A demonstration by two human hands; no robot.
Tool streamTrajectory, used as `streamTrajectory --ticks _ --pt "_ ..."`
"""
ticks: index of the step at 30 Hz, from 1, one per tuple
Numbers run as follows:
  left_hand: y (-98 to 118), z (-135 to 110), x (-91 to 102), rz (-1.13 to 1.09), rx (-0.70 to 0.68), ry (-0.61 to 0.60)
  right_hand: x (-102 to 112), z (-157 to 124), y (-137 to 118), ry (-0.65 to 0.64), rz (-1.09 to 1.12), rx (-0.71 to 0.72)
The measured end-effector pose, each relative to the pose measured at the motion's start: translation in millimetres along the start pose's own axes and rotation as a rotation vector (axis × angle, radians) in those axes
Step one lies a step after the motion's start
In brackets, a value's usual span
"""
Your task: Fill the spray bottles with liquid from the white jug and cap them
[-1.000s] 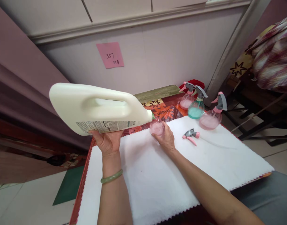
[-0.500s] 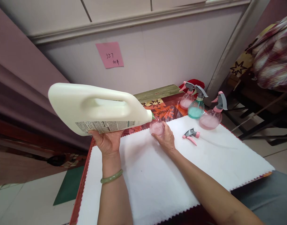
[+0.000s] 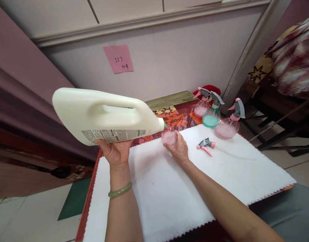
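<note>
A large pale detergent jug [image 3: 114, 114] lies tilted on its side in the air, its spout at the mouth of a small pink spray bottle. My left hand [image 3: 117, 153] supports the jug from below, wrapped on its labelled underside; part of the fingers is hidden behind it. The pink spray bottle [image 3: 169, 137] has no spray head on it, and whitish pink contents show inside. My right hand [image 3: 179, 148] grips this bottle from the right. To the right of that hand, a grey and pink trigger spray head [image 3: 206, 145] with a clear tube lies on the white cloth.
Several spray bottles with heads stand at the back right: a pink one [image 3: 201, 107], a green one [image 3: 211, 116] and another pink one [image 3: 227, 127]. A white cloth [image 3: 169, 201] covers the table. Behind it rises a pale panel with a pink note [image 3: 118, 59].
Almost nothing differs. The jug has shifted very slightly; both hands keep their hold and place.
</note>
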State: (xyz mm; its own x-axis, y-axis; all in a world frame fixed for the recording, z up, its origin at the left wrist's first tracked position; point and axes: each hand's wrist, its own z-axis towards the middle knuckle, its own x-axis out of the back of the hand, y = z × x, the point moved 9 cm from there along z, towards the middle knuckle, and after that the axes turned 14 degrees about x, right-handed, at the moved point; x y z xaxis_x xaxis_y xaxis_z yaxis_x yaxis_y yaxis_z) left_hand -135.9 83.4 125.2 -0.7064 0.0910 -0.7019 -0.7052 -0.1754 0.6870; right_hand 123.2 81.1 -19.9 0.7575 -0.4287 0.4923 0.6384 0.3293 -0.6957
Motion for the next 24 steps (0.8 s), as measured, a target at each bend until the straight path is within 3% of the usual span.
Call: streamTrajectory --ticks 24 --pt "1.7 -1.3 -8.6 0.015 -0.009 -0.042 0.3 -0.6 -1.0 0.009 -0.017 0.016"
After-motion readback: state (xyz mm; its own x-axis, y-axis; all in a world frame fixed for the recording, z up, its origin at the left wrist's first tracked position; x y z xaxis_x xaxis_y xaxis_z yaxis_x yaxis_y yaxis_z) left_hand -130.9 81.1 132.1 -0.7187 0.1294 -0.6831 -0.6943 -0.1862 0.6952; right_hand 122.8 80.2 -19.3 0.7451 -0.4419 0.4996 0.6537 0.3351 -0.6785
